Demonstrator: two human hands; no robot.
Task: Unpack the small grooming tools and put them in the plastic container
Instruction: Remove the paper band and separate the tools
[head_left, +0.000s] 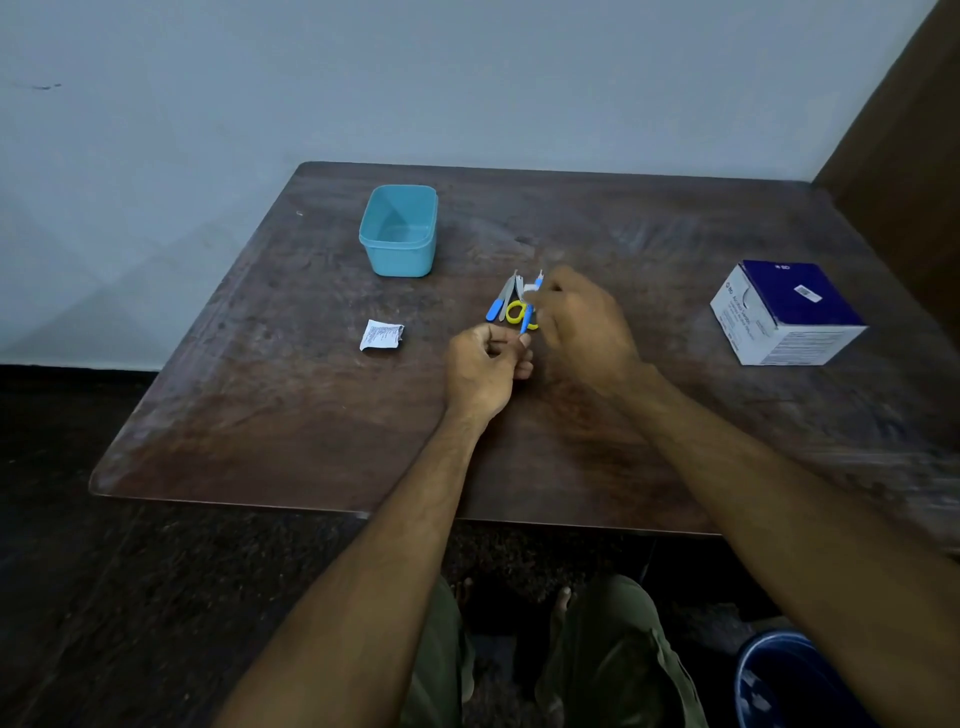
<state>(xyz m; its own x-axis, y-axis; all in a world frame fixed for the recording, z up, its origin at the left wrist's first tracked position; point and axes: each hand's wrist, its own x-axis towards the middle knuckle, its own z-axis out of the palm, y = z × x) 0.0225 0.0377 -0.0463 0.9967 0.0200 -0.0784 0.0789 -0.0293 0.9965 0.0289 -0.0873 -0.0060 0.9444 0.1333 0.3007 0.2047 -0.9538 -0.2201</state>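
A small cluster of grooming tools (511, 304) lies at the table's middle: grey blades with blue handles and a yellow scissor loop. My left hand (485, 366) pinches the near end of a thin blue-handled tool (527, 321). My right hand (584, 317) is curled over the right side of the cluster, its fingertips on the far end of that tool near a bit of white wrapping. The turquoise plastic container (399, 231) stands open, with nothing visible inside, at the back left, well apart from both hands.
A crumpled white printed paper (382, 335) lies left of my hands. A blue and white cardboard box (787, 312) stands at the right of the dark wooden table (260, 415). A blue bucket (795, 680) sits on the floor near my right knee.
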